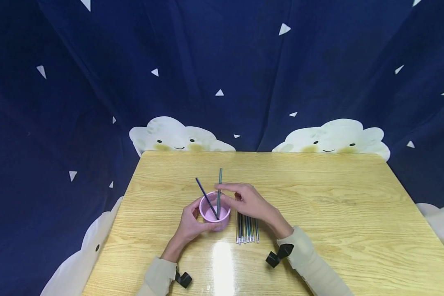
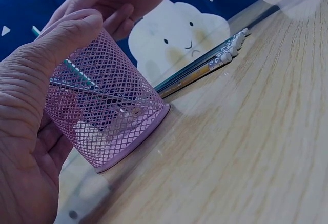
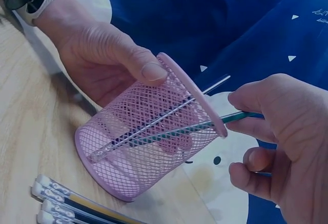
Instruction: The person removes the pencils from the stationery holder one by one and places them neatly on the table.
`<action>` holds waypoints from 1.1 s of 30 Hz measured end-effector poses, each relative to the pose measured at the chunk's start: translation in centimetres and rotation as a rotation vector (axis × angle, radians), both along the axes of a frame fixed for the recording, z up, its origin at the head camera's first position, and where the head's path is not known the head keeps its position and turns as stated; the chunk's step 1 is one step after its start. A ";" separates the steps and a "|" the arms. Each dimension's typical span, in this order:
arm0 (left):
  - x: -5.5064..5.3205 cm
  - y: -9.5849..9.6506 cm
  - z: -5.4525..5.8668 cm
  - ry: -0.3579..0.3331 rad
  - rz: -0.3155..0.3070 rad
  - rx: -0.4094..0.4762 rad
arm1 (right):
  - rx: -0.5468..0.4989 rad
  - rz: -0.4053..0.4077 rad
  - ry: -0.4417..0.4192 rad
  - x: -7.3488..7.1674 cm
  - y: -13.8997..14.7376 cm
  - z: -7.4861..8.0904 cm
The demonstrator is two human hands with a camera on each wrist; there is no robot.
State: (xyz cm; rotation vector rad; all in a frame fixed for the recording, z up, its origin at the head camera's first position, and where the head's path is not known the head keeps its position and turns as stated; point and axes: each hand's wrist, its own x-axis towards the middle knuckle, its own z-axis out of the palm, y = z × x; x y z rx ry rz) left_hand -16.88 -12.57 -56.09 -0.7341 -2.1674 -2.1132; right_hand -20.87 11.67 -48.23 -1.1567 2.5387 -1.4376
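Note:
A pink mesh pencil cup (image 1: 225, 222) stands on the table, and my left hand (image 1: 190, 224) grips its side with the thumb at the rim. My right hand (image 1: 253, 202) pinches a green pencil (image 3: 233, 117) between thumb and index finger. The lower part of that pencil is inside the cup, showing through the mesh. A dark blue pencil (image 1: 201, 187) leans in the cup beside it, its top sticking out past the rim. Beneath and beside my right hand lie several pencils (image 1: 247, 232) in a row, their white eraser ends toward me and their far ends hidden by the hand.
The light wood table (image 1: 340, 213) reaches back to a dark blue curtain (image 1: 214, 53) printed with white triangles and smiling clouds (image 1: 333, 137). A bright glare patch lies on the wood in front of the cup. Each wrist wears a small black camera (image 1: 277, 255).

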 end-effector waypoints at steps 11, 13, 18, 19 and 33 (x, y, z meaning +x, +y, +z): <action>0.1 0.0 0.1 -0.008 -0.007 0.021 | -0.039 -0.019 0.028 0.0 0.7 1.2; 0.1 0.0 0.2 -0.016 -0.002 0.017 | -0.044 -0.026 0.030 0.0 0.8 1.4; 0.2 0.0 0.3 -0.020 0.001 0.011 | -0.051 -0.052 0.058 -0.1 1.1 1.9; 0.1 0.0 0.2 -0.018 -0.001 0.014 | -0.057 -0.055 0.063 -0.1 1.2 2.0; 0.1 0.0 0.0 -0.018 -0.015 0.026 | -0.171 -0.111 0.010 -0.1 2.2 3.1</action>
